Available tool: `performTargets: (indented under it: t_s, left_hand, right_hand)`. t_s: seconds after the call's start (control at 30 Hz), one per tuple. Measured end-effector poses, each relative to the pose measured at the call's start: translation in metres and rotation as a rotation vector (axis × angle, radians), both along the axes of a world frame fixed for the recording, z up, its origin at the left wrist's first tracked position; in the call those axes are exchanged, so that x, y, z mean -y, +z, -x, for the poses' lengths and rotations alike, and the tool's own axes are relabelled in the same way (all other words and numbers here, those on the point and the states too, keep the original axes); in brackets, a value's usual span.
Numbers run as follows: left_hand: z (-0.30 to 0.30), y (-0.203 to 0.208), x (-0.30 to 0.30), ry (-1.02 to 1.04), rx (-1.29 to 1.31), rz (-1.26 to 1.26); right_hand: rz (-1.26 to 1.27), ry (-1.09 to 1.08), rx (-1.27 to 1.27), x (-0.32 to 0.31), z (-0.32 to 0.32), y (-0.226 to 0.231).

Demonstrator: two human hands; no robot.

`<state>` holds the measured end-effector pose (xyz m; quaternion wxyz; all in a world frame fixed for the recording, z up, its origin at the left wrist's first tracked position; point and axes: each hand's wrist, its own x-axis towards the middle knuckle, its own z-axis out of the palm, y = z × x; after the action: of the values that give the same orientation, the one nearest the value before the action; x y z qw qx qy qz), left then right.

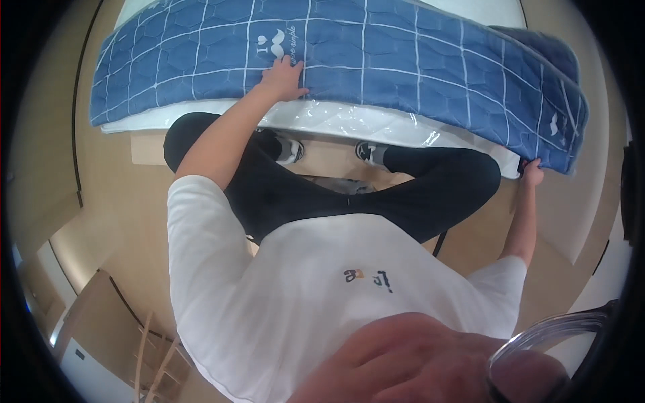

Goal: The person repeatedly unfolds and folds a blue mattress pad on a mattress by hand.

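Note:
A blue quilted mattress pad (336,54) with white grid lines and a small printed moustache lies spread across a white mattress (363,121), whose shiny side shows below the pad's near edge. My left hand (285,79) rests on top of the pad, left of the middle, with its fingers spread. At the far right, my right hand (533,173) is closed on the pad's near corner, beside the mattress corner; its fingertips are partly hidden by the fabric. On the right side, part of the pad is folded or doubled, showing a darker layer (537,47).
My bent legs (430,188) are close against the mattress side, feet on the wooden floor (121,221) below it. A pale panel (584,201) runs along the right. A wooden rack (156,363) and a white cabinet (94,376) stand at the lower left.

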<state>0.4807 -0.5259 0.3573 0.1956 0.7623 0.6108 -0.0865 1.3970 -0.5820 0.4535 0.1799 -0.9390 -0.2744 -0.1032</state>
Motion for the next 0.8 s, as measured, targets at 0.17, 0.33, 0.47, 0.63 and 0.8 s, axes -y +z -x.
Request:
performTargets:
  t_s: [0.17,0.33,0.47,0.63,0.8]
  left_hand:
    - [0.004,-0.002,0.023,0.013,0.117,-0.024]
    - [-0.004,0.029,0.013,-0.017,-0.118,0.048]
    - [0.004,0.024,0.013,-0.025,-0.149,0.12]
    - [0.008,0.006,0.03,0.021,-0.19,0.099]
    - [-0.005,0.011,0.034,-0.02,-0.193,0.006]
  right_hand:
    - [0.016,0.038,-0.939,-0.022,-0.07,-0.067]
    - [1.169,0.868,0.579,-0.069,0.09,-0.142]
    - [0.549,0.917,0.221,-0.183,0.311,-0.099]
    - [0.617,1.225,0.281,-0.247,0.56,-0.063]
    - [0.522,1.311,0.232,-0.303,0.574,-0.116]
